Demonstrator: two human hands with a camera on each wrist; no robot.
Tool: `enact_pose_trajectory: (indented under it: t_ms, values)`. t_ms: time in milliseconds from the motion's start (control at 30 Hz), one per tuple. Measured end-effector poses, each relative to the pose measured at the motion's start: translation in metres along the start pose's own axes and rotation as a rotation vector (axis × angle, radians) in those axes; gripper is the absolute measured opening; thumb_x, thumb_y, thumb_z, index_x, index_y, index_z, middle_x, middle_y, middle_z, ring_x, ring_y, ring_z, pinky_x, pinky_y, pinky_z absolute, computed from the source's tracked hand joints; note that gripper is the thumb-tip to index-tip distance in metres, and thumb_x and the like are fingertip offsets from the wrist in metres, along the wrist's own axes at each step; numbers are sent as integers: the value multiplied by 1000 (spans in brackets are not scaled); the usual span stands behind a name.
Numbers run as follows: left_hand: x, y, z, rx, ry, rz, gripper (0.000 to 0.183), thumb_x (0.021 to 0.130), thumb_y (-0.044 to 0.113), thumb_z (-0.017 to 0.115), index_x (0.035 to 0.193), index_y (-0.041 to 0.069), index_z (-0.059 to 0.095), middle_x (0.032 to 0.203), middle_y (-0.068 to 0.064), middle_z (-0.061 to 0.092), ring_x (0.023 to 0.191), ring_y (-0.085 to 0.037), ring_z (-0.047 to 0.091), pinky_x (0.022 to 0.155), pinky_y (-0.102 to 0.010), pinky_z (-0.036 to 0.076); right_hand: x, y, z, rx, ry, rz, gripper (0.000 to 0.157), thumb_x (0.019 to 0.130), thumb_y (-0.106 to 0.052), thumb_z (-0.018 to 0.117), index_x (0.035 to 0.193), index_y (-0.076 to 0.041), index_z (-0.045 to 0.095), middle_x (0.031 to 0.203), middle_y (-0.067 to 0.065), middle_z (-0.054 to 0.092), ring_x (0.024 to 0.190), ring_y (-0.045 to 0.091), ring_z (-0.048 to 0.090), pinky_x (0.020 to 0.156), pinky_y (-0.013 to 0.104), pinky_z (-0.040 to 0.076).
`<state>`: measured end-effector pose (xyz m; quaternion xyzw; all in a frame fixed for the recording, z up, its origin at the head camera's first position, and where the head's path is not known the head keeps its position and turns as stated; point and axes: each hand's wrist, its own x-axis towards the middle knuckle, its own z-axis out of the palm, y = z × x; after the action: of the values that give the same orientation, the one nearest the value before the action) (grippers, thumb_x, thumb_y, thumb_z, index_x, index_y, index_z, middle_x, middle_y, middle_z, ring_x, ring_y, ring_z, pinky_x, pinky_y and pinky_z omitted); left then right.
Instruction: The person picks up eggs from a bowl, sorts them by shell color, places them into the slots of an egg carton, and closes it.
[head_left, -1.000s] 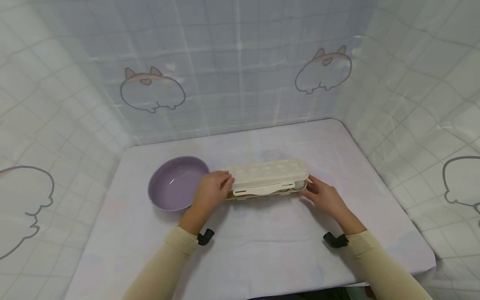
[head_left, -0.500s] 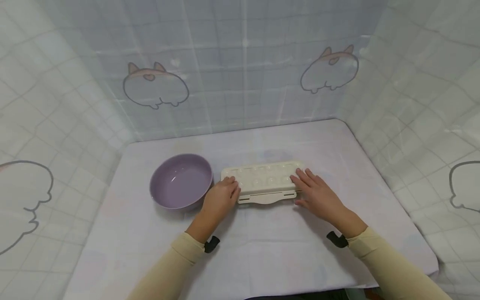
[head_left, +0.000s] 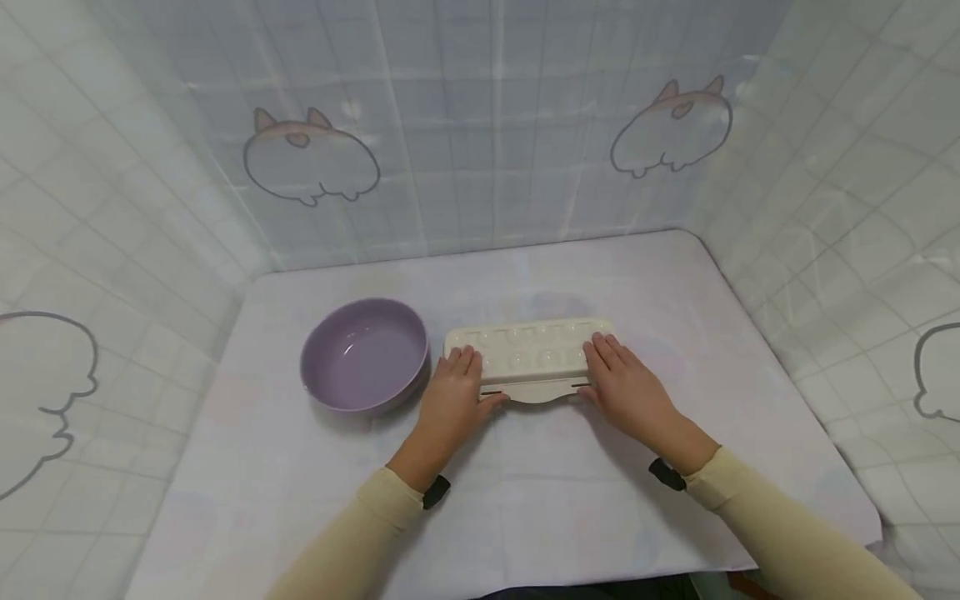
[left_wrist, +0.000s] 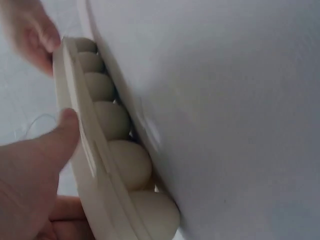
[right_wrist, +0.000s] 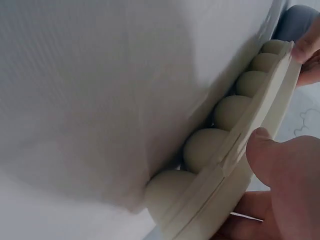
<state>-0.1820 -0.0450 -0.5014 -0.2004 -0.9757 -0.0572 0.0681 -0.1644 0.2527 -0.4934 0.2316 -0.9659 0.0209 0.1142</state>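
Observation:
A cream plastic egg box lies lengthwise on the table, its bumpy lid down and its front latch flap facing the person. My left hand presses on the lid's left end with straight fingers, thumb on the flap. On the right end rests my right hand, fingers laid flat over the lid and thumb at the flap's edge. Rounded egg cups show in a row under the rim in the left wrist view. From the right wrist, the thumb touches the box's front beside similar cups.
A purple bowl stands just left of the egg box, close to the left hand. A pale cloth covers the table. Curtains with a grid print hang behind and along both sides.
The lid was slightly raised and now lies down, with the flap pointing toward the person. Both hands moved from the box's ends onto the lid, and the thumbs came to the flap.

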Motion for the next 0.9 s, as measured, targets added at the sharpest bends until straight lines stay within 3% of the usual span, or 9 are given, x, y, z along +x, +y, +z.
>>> enact_pose_trajectory:
  t_ms: [100, 200, 333, 433, 633, 900]
  values:
    - [0, 4, -2, 81, 19, -3, 89, 90, 63, 74, 143, -6, 58, 146, -21, 63, 140, -37, 58, 119, -53, 47, 8, -4, -4, -19, 8, 2, 71, 92, -34, 83, 141, 11, 57, 144, 34, 61, 135, 49, 60, 114, 53, 51]
    - [0, 7, -2, 130, 85, -1, 89, 86, 63, 78, 139, -7, 62, 140, -22, 67, 135, -38, 62, 114, -53, 51, 17, -12, -4, -64, 45, 12, 72, 87, -37, 87, 139, 5, 61, 135, 36, 65, 124, 51, 66, 104, 54, 58]
    - [0, 10, -1, 179, 191, 10, 89, 81, 62, 83, 132, -9, 66, 133, -24, 71, 126, -40, 68, 107, -53, 56, 27, -25, 0, -191, 105, 8, 76, 80, -43, 89, 138, -3, 62, 121, 41, 67, 108, 55, 70, 84, 55, 64]
    - [1, 10, 3, 205, 230, 21, 88, 81, 64, 83, 130, -8, 68, 130, -23, 73, 123, -39, 70, 105, -52, 58, 31, -32, 2, -296, 104, 15, 79, 79, -49, 87, 139, -5, 62, 116, 43, 68, 102, 56, 71, 78, 53, 65]
    - [-1, 10, 7, 231, 236, 13, 86, 81, 64, 82, 128, -6, 70, 128, -21, 75, 121, -36, 72, 104, -51, 58, 30, -40, 6, -399, 88, 27, 81, 81, -55, 83, 141, -4, 64, 114, 43, 69, 100, 55, 72, 79, 51, 65]
    - [1, 10, 7, 244, 195, -24, 83, 83, 60, 84, 131, -6, 69, 130, -21, 73, 124, -37, 70, 106, -50, 57, 30, -40, 11, -424, 143, 3, 80, 81, -53, 85, 139, -2, 64, 113, 42, 70, 99, 55, 73, 79, 53, 64]
